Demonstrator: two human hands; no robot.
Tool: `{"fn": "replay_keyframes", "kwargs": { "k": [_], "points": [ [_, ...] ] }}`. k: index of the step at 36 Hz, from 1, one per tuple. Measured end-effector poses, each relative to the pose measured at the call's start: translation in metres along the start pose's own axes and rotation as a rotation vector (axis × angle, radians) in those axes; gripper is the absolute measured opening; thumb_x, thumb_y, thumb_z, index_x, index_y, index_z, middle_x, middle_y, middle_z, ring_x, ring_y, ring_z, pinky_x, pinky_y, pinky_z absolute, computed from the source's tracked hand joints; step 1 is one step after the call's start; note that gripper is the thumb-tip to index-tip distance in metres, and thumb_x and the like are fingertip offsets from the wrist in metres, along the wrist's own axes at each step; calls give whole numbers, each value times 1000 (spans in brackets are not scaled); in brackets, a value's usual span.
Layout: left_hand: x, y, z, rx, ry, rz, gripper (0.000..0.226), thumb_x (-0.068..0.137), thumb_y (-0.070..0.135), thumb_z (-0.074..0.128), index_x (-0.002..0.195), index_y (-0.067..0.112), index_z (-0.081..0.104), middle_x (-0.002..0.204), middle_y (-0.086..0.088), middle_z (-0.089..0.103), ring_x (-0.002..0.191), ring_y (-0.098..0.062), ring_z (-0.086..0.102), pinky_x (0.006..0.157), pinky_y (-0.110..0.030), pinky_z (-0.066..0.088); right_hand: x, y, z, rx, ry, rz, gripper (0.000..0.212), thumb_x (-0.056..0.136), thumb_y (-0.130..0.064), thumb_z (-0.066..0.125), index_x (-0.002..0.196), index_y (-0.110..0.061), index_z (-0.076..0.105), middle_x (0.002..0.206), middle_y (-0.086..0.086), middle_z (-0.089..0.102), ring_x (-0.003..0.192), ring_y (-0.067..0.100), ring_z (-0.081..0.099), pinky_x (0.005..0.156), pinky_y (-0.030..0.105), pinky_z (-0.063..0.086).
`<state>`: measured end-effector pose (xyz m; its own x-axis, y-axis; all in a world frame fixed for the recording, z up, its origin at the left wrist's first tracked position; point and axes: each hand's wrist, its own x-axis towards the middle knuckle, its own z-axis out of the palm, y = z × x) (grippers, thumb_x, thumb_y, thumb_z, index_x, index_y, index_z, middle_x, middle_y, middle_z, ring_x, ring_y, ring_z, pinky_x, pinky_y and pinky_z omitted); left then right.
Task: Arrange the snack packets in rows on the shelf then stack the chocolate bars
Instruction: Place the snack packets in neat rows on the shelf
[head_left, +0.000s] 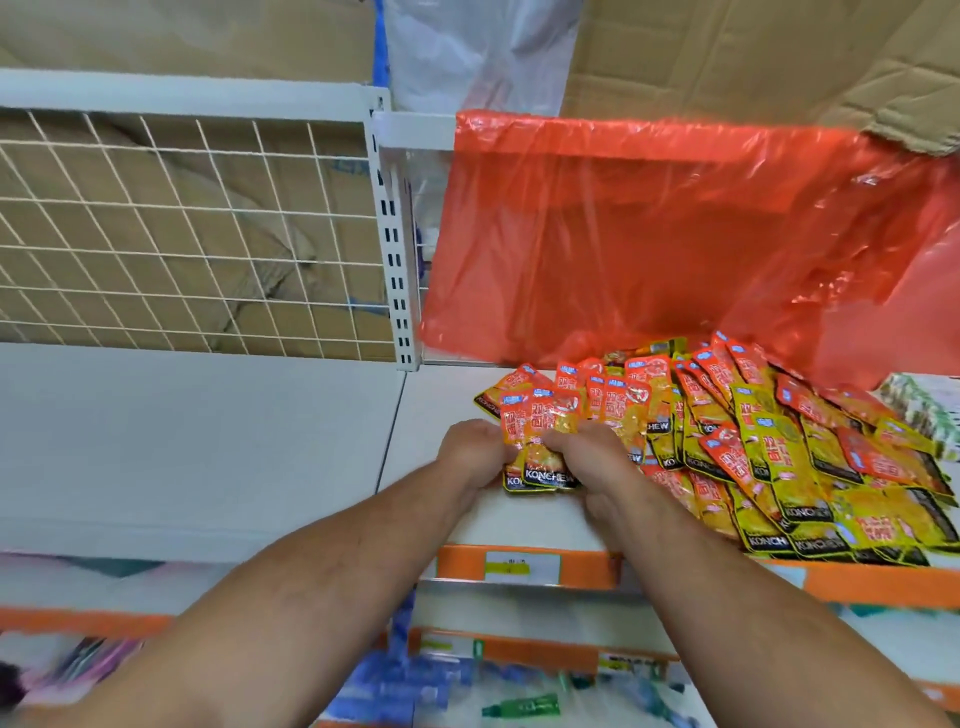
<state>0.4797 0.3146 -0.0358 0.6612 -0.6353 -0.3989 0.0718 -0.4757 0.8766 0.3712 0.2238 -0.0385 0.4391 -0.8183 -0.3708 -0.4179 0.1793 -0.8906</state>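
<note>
**Packets squared up at shelf front**

Left hand (470, 449) and right hand (587, 457) sit close together, fingers curled round a small bundle of snack packets (540, 441), probably to level its edges before starting a row. The bundle stands on the white shelf (208, 441) near its front edge. At its 3 o'clock lies the loose heap (779, 447), spilling from under a red plastic bag (649, 234) at 12 o'clock. Black bands on the packets read "KONCHEW"; the red characters are too blurred to read. No chocolate bars show.
</note>
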Motion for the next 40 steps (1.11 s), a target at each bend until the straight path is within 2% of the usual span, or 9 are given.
{"fn": "replay_keyframes", "kwargs": {
  "k": [3, 9, 15, 18, 21, 25, 29, 34, 40],
  "points": [
    [-4, -7, -25, -84, 51, -16, 22, 79, -2, 72, 68, 14, 61, 94, -19, 73, 92, -36, 70, 84, -51, 58, -6, -7, 20, 6, -32, -17, 4, 88, -9, 69, 91, -8, 69, 96, 12, 74, 87, 31, 70, 80, 42, 55],
    [-16, -21, -86, -168, 134, -10, 22, 78, -6, 70, 70, 13, 62, 92, -18, 73, 90, -36, 71, 83, -51, 58, -28, -26, 65, -30, -116, -72, 5, 88, -5, 69, 88, -9, 68, 82, 7, 72, 63, 16, 65, 53, 21, 49],
    [-35, -43, -158, -211, 183, -7, 20, 80, -6, 68, 74, 13, 64, 90, -15, 73, 86, -31, 72, 80, -51, 59, -58, -45, 128, -96, -168, -116, 6, 85, -8, 74, 89, -6, 70, 85, 12, 74, 60, 15, 67, 48, 20, 49],
    [-47, -58, -200, -224, 203, 0, 16, 80, -4, 69, 78, 12, 66, 90, -14, 73, 85, -30, 72, 80, -51, 60, -74, -52, 168, -125, -184, -117, 4, 86, -10, 73, 87, -7, 71, 88, 12, 75, 71, 23, 72, 66, 33, 60],
    [-60, -75, -247, -234, 228, -2, 17, 81, -4, 68, 77, 12, 66, 91, -15, 73, 85, -30, 72, 81, -49, 60, -93, -60, 211, -164, -218, -115, 2, 87, -9, 71, 87, -7, 72, 90, 12, 76, 83, 31, 74, 83, 52, 59],
    [-73, -98, -309, -253, 267, 3, 20, 81, -6, 66, 73, 12, 64, 90, -18, 72, 78, -30, 68, 77, -45, 59, -126, -72, 269, -141, -251, -121, 6, 90, -7, 68, 95, -4, 69, 94, 15, 75, 86, 31, 73, 78, 44, 61],
    [-84, -123, -367, -256, 300, -1, 21, 82, -6, 65, 72, 12, 63, 83, -14, 69, 70, -26, 64, 69, -39, 57, -150, -80, 323, -121, -281, -139, 13, 90, -5, 67, 101, 2, 66, 94, 18, 75, 90, 35, 72, 81, 47, 58],
    [-97, -144, -429, -260, 359, -2, 18, 84, -3, 66, 75, 13, 65, 69, -6, 66, 46, -11, 54, 50, -21, 46, -168, -87, 384, -97, -352, -166, 4, 89, -2, 66, 92, -3, 66, 77, 12, 71, 64, 25, 65, 64, 35, 54],
    [-99, -159, -486, -270, 420, -14, 17, 86, -1, 65, 80, 14, 64, 75, -4, 67, 54, -12, 58, 49, -21, 45, -177, -104, 441, -114, -446, -184, 10, 90, -3, 67, 82, -7, 64, 76, 11, 73, 60, 21, 66, 60, 32, 53]
  ]
}}
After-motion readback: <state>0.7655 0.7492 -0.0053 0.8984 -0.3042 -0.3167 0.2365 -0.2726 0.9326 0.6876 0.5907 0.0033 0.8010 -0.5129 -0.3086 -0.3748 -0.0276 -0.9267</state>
